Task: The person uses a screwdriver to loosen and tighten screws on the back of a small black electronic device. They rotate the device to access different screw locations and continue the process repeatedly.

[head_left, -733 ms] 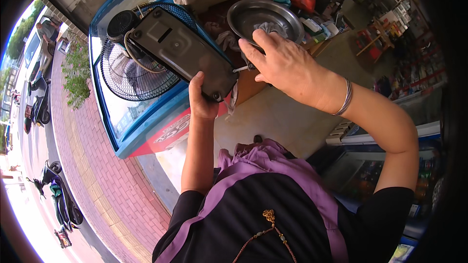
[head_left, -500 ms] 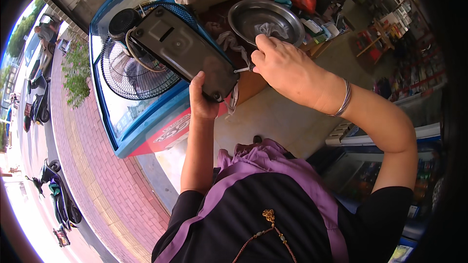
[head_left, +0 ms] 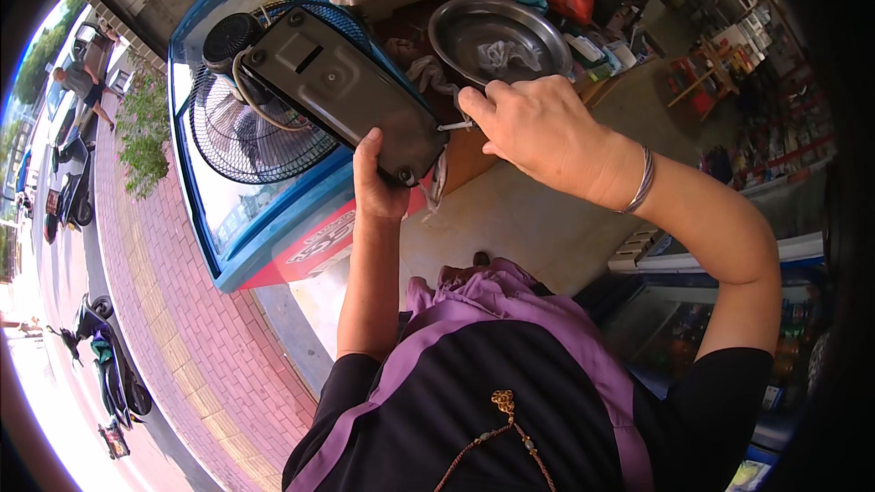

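My left hand (head_left: 378,184) grips the near edge of a black rectangular fan base (head_left: 351,102), held up with its underside toward me. The fan's round wire grille (head_left: 241,132) and black motor housing (head_left: 228,36) lie beyond it. My right hand (head_left: 538,132) wears a metal bangle and pinches a thin white stick-like thing (head_left: 454,127), whose tip meets the base's right corner. What that thin thing is I cannot tell.
A blue chest freezer with a glass lid (head_left: 228,219) stands under the fan. A round metal basin (head_left: 499,36) with crumpled white paper rests on a wooden table (head_left: 474,159). Red brick pavement (head_left: 182,310), parked scooters (head_left: 105,374) and a distant person are left. Shop shelves stand at right.
My right hand has moved slightly toward the base's right corner. The fan base stays in my left hand in nearly the same position.
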Action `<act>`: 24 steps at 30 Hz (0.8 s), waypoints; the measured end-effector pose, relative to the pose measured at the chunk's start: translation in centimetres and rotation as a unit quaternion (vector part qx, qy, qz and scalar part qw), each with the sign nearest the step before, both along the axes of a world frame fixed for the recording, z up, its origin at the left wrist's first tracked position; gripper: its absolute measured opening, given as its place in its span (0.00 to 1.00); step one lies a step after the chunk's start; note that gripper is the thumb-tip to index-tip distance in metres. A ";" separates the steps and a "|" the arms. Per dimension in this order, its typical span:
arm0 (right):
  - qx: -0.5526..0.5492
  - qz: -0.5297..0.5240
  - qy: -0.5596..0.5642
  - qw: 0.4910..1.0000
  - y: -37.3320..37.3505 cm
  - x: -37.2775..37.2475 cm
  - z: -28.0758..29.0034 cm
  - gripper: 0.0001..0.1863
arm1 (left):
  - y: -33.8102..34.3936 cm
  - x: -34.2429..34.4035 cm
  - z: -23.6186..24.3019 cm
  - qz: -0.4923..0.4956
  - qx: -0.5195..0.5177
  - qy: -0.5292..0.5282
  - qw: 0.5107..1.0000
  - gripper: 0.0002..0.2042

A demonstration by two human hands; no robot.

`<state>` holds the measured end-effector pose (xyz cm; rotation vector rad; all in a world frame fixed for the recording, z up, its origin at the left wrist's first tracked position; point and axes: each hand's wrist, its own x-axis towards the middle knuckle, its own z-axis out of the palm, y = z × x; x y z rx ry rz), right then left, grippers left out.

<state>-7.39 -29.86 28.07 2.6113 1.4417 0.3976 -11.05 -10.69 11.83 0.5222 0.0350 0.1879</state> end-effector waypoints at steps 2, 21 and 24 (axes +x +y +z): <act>0.002 0.014 -0.030 0.999 0.0 -0.1 -0.2 0.05 | -0.2 0.0 0.3 0.004 -0.002 -0.002 1.000 0.25; 0.006 0.090 -0.113 0.990 -0.4 0.4 -0.3 0.06 | -0.2 -0.1 0.1 0.003 0.006 -0.006 1.000 0.26; 0.037 0.087 -0.134 0.986 -0.9 0.8 -0.6 0.06 | -0.3 -0.3 0.4 0.009 0.004 -0.003 1.000 0.26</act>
